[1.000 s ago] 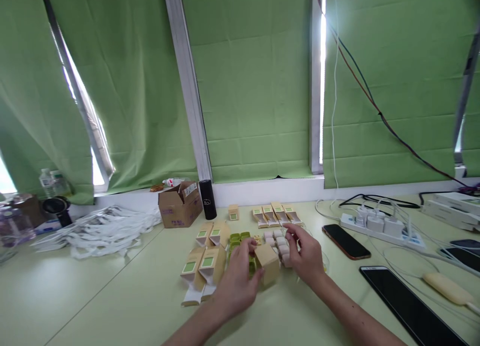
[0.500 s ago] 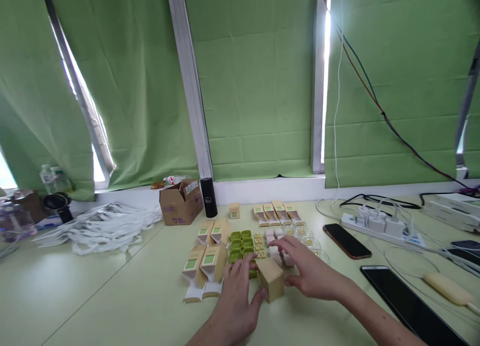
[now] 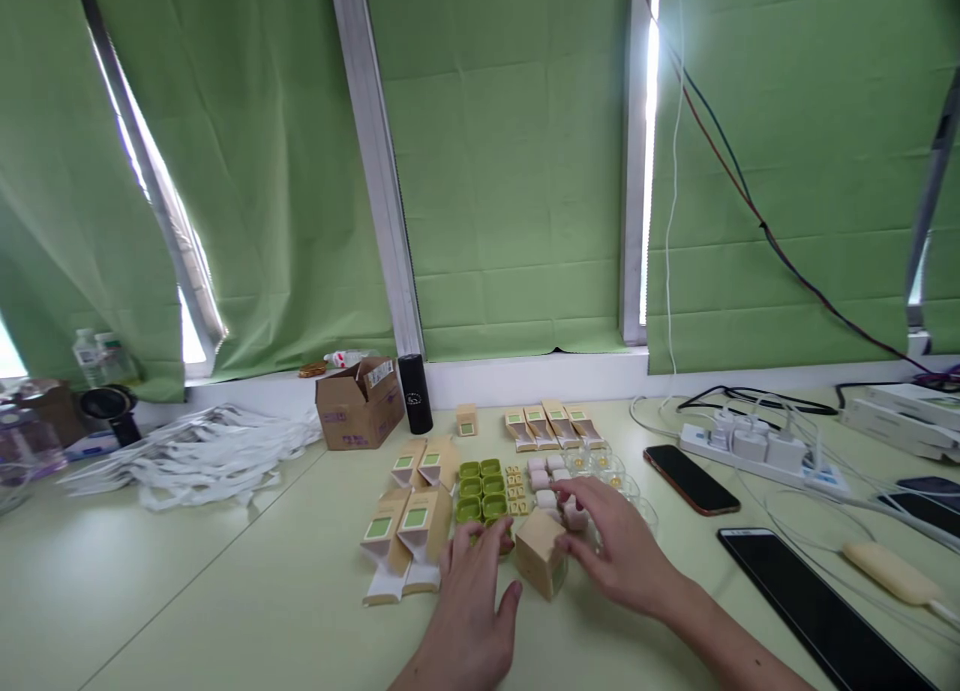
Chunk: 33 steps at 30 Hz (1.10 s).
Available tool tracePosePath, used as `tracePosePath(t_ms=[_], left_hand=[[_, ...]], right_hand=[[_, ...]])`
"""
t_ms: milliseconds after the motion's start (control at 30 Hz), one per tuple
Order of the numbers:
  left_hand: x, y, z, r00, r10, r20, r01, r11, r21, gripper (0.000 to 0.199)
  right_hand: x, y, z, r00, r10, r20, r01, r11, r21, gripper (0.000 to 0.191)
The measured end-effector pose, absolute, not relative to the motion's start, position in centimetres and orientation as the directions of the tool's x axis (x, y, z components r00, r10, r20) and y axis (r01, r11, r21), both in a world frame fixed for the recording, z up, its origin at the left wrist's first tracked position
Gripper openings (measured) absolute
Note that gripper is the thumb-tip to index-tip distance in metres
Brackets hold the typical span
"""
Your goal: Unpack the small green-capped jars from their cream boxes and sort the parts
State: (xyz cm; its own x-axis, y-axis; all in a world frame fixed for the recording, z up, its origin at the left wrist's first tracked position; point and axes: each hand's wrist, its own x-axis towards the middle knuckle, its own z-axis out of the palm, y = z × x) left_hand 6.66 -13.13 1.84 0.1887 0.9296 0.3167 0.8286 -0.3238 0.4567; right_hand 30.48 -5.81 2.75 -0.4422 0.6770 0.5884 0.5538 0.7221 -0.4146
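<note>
A small beige box (image 3: 541, 553) stands on the table between my hands, turned so a corner faces me. My right hand (image 3: 611, 546) is at its right side, thumb near or against the box, fingers apart above pink pieces (image 3: 541, 479). To the left of the box, my left hand (image 3: 474, 601) has its fingers spread, with fingertips by the green trays (image 3: 470, 487) and nothing held. Small yellow pieces (image 3: 514, 478) lie between the trays and the pink pieces. Clear round containers (image 3: 600, 463) are behind my right hand. Open beige cartons (image 3: 421, 521) lie left of the trays.
More beige cartons (image 3: 551, 423) and one small box (image 3: 466, 420) stand farther back. A cardboard box (image 3: 358, 407) and black cylinder (image 3: 415, 395) are back left, beside white straps (image 3: 202, 456). Phones (image 3: 691, 479), a power strip (image 3: 761, 453) and cables lie right.
The beige box has turned and shifted slightly. My left thumb has come away from it, while my right thumb has moved up and closer to its side. The view has shifted slightly.
</note>
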Motion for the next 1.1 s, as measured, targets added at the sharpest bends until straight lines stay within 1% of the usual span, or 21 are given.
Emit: tracePosePath(t_ms=[133,167,200,267,367,433,533,600,667,733,767,833,933,1000,1067,1100], left_hand=[[6.8,-12.5,2.4,0.190,0.931,0.312,0.832,-0.322,0.452,0.066],[6.7,-12.2,2.8,0.191,0.932,0.307,0.832,-0.320,0.454,0.068],[6.7,-12.0,3.3,0.197,0.935,0.295,0.829,-0.319,0.459,0.070],[6.6,-11.5,4.2,0.221,0.943,0.247,0.815,-0.318,0.485,0.075],[6.6,-10.8,5.2,0.265,0.952,0.153,0.778,-0.305,0.550,0.079],[6.8,-10.5,5.4,0.270,0.954,0.130,0.744,-0.292,0.600,0.078],[7.4,-10.1,5.5,0.245,0.951,0.190,0.673,-0.307,0.673,0.068],[7.9,-9.8,5.4,0.232,0.937,0.261,0.617,-0.350,0.705,0.056],[8.4,-9.4,5.5,0.222,0.915,0.337,0.571,-0.402,0.716,0.046],[8.8,-9.0,5.6,0.215,0.883,0.418,0.546,-0.463,0.698,0.041],[8.9,-8.8,5.7,0.214,0.859,0.464,0.546,-0.499,0.672,0.040],[9.1,-8.4,5.7,0.221,0.795,0.565,0.577,-0.573,0.582,0.043],[9.1,-7.9,5.4,0.255,0.661,0.705,0.665,-0.649,0.368,0.050],[9.0,-7.7,4.9,0.306,0.556,0.773,0.713,-0.672,0.201,0.050],[9.1,-7.7,4.3,0.357,0.456,0.815,0.738,-0.673,0.054,0.046],[9.1,-7.8,4.0,0.373,0.418,0.828,0.746,-0.666,0.001,0.043]], right_hand=[[28.7,-7.1,1.9,-0.459,0.669,0.584,0.643,0.704,-0.302,0.077],[28.4,-7.3,1.6,-0.462,0.672,0.578,0.656,0.698,-0.287,0.082],[28.0,-7.4,1.3,-0.467,0.677,0.569,0.660,0.695,-0.285,0.081],[27.7,-7.4,0.7,-0.473,0.684,0.556,0.643,0.699,-0.313,0.074],[27.9,-7.1,0.3,-0.464,0.684,0.563,0.570,0.717,-0.401,0.065],[28.2,-6.9,0.2,-0.440,0.688,0.577,0.508,0.720,-0.472,0.062],[28.5,-6.6,0.4,-0.381,0.690,0.615,0.407,0.723,-0.559,0.059],[28.5,-6.5,0.5,-0.342,0.679,0.650,0.338,0.734,-0.589,0.054],[28.5,-6.4,0.8,-0.312,0.667,0.677,0.276,0.745,-0.607,0.050],[28.5,-6.4,1.1,-0.289,0.662,0.692,0.214,0.749,-0.627,0.047],[28.6,-6.4,1.3,-0.278,0.664,0.694,0.180,0.746,-0.642,0.046],[28.8,-6.5,1.8,-0.258,0.683,0.683,0.100,0.722,-0.684,0.047],[28.9,-6.5,2.3,-0.213,0.719,0.662,0.005,0.678,-0.735,0.046],[28.9,-6.5,2.3,-0.168,0.714,0.680,0.001,0.690,-0.724,0.043],[28.8,-6.5,2.1,-0.134,0.679,0.722,0.057,0.732,-0.679,0.042],[28.7,-6.4,2.0,-0.132,0.659,0.740,0.098,0.752,-0.652,0.042]])
